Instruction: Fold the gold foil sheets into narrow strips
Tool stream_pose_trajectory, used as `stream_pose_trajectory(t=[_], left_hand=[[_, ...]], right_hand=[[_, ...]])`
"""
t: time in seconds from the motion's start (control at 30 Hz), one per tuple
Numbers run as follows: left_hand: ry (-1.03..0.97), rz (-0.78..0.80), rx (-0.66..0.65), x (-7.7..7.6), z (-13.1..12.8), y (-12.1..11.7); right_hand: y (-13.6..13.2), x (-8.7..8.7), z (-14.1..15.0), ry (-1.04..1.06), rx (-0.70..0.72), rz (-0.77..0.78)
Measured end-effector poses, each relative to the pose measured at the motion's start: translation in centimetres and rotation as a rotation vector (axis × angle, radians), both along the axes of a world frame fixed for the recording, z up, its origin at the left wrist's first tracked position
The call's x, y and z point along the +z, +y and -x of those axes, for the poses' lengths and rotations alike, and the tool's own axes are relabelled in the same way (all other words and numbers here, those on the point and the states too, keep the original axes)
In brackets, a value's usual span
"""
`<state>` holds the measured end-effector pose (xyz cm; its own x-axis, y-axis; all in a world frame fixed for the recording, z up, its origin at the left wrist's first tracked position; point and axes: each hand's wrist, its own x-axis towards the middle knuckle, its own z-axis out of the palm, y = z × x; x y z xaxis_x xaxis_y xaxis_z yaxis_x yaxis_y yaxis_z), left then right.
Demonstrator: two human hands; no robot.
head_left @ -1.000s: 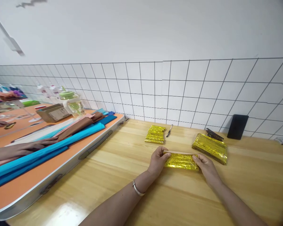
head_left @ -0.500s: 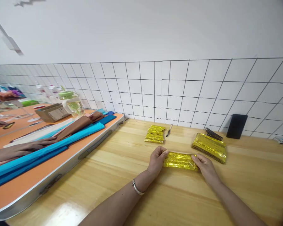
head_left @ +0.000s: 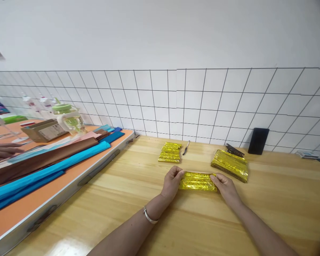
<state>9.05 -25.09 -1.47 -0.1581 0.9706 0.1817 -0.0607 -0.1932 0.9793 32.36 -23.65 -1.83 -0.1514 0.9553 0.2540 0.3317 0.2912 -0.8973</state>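
My left hand [head_left: 171, 181] and my right hand [head_left: 224, 185] pinch the two ends of a gold foil sheet [head_left: 197, 181] folded into a narrow strip, which lies flat on the wooden table [head_left: 202, 220]. The fingers of both hands are curled over the strip's ends. A silver bangle sits on my left wrist. Beyond the strip lies a small pile of folded gold strips [head_left: 170, 152]. To the right of it rests a larger stack of gold foil sheets [head_left: 229, 165].
A pen [head_left: 186, 147] lies by the tiled wall. A black comb-like object [head_left: 234, 149] and a black phone [head_left: 258, 141] are at the back right. On the orange table [head_left: 42, 199] at left are blue and brown crepe paper rolls [head_left: 50, 165], a cardboard box, a green-lidded bottle and another person's hand [head_left: 0, 153].
The strip has been folded narrower; a bare pale edge seen a second ago is now covered. The view shifted slightly right. The other person's hand drew back to the left.
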Motion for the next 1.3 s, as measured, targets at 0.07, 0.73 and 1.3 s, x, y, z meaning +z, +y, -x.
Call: stream_pose_trajectory(t=[0.07, 0.73, 1.3], left_hand=[[0.018, -0.010, -0.005, 0.1, 0.0, -0.1], [0.674, 0.025, -0.028, -0.9, 0.9, 0.8], [1.277, -0.141, -0.112, 0.5, 0.7, 0.4]], right_hand=[[-0.2, 0.2, 0.1, -0.020, -0.008, -0.024], [0.9, -1.3, -0.4, -0.538, -0.178, -0.221], [-0.1, -0.6, 0.4, -0.870, -0.243, -0.290]])
